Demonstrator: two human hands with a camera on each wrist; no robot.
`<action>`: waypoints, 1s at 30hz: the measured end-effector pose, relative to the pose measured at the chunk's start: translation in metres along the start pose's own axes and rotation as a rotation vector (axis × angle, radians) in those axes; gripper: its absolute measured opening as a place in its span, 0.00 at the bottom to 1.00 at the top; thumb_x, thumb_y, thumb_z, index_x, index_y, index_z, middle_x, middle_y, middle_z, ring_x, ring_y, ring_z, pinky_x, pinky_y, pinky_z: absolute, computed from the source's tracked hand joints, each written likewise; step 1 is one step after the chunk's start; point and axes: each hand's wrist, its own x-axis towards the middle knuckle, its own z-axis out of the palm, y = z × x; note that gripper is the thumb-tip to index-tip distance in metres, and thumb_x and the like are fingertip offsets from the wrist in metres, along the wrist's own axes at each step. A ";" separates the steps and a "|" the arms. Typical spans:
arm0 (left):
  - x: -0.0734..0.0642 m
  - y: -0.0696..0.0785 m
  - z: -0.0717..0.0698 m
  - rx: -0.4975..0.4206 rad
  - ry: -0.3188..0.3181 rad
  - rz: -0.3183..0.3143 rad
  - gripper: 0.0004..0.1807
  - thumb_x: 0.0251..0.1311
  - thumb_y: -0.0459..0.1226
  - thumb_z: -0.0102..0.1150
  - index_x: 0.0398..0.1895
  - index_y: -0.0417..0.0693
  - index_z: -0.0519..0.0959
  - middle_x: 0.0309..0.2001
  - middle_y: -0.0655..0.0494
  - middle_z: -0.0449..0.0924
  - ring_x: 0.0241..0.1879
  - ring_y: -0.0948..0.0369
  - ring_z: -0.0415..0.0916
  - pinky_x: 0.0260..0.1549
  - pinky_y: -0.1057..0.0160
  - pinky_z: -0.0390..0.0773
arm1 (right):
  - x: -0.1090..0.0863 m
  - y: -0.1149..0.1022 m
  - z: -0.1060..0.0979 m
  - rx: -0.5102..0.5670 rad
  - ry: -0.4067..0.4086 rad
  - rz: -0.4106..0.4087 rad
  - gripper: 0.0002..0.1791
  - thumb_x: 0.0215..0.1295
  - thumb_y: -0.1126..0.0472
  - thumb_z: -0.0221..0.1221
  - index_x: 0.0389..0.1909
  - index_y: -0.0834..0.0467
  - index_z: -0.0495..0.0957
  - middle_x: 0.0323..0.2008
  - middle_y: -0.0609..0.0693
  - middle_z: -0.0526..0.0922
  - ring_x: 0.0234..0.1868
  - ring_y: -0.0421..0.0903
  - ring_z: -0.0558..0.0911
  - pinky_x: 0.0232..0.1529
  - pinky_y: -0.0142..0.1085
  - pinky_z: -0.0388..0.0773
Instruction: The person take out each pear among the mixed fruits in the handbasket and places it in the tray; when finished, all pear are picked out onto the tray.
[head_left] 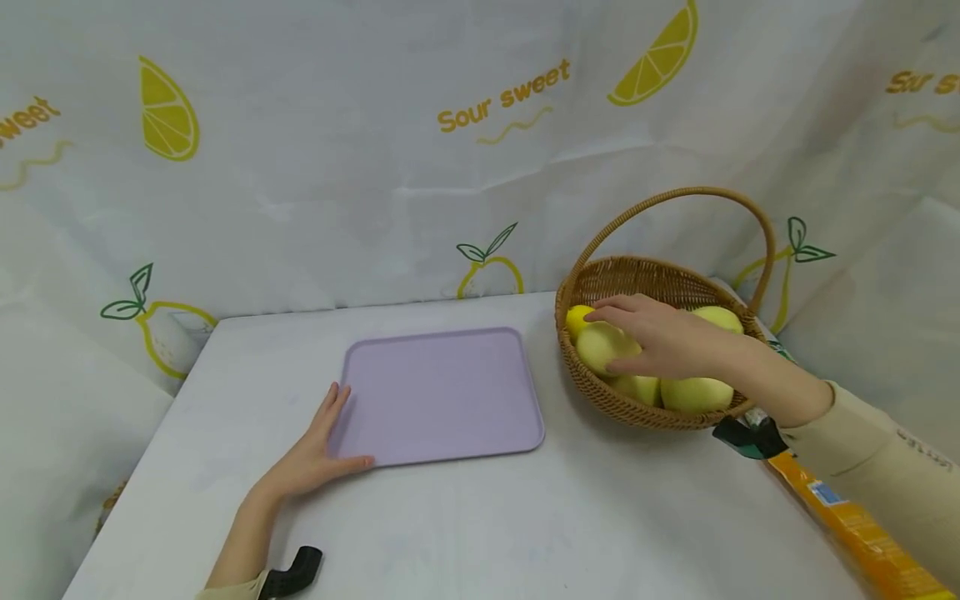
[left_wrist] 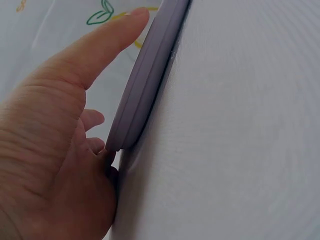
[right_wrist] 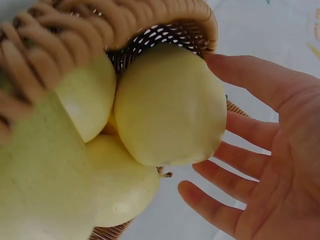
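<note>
My left hand (head_left: pixel 309 454) lies at the left front corner of a flat lilac tray (head_left: pixel 442 396), its thumb along the front edge and its fingers along the left side. The left wrist view shows the thumb extended beside the tray's rim (left_wrist: pixel 137 95). Over a wicker basket (head_left: pixel 626 407) on the right, my right hand (head_left: pixel 667 337) spreads its fingers around a pale yellow-green pear (right_wrist: pixel 170 107). Its fingertips lie close against the fruit; firm contact cannot be made out. More pears (head_left: pixel 696 395) and a bright yellow fruit (head_left: pixel 577 318) share the basket.
The basket's tall arched handle (head_left: pixel 693 192) rises above the right hand. An orange packet (head_left: pixel 855 517) lies along the table's right side, partly under the right sleeve (head_left: pixel 885 467). A lemon-printed white cloth (head_left: pixel 337 183) hangs behind the white table (head_left: pixel 480 533).
</note>
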 end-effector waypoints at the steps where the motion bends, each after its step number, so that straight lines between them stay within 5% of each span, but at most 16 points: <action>1: 0.000 -0.001 0.001 -0.002 -0.001 0.001 0.63 0.50 0.50 0.73 0.79 0.47 0.38 0.77 0.42 0.24 0.74 0.39 0.26 0.64 0.30 0.40 | 0.001 0.000 -0.002 -0.003 -0.023 0.005 0.30 0.60 0.58 0.68 0.62 0.62 0.72 0.64 0.60 0.70 0.64 0.62 0.68 0.58 0.56 0.70; 14: -0.003 0.000 0.000 -0.052 -0.006 0.019 0.63 0.47 0.46 0.75 0.79 0.45 0.41 0.77 0.43 0.25 0.74 0.39 0.26 0.64 0.29 0.38 | 0.018 0.008 -0.004 0.005 -0.191 0.015 0.36 0.53 0.62 0.69 0.65 0.62 0.70 0.66 0.63 0.66 0.65 0.63 0.66 0.56 0.55 0.72; 23: -0.003 -0.002 0.001 -0.045 -0.004 0.022 0.62 0.47 0.47 0.75 0.79 0.46 0.42 0.77 0.43 0.26 0.74 0.38 0.26 0.63 0.28 0.39 | 0.024 0.010 -0.001 -0.065 -0.230 0.017 0.40 0.48 0.61 0.71 0.65 0.60 0.69 0.67 0.67 0.64 0.59 0.67 0.73 0.49 0.56 0.76; 30: -0.001 -0.006 0.002 -0.034 0.004 0.017 0.62 0.47 0.49 0.75 0.79 0.47 0.43 0.78 0.46 0.26 0.74 0.41 0.27 0.64 0.29 0.40 | 0.025 0.014 -0.001 -0.058 -0.212 -0.009 0.37 0.47 0.62 0.72 0.62 0.59 0.71 0.64 0.62 0.68 0.58 0.60 0.74 0.49 0.52 0.76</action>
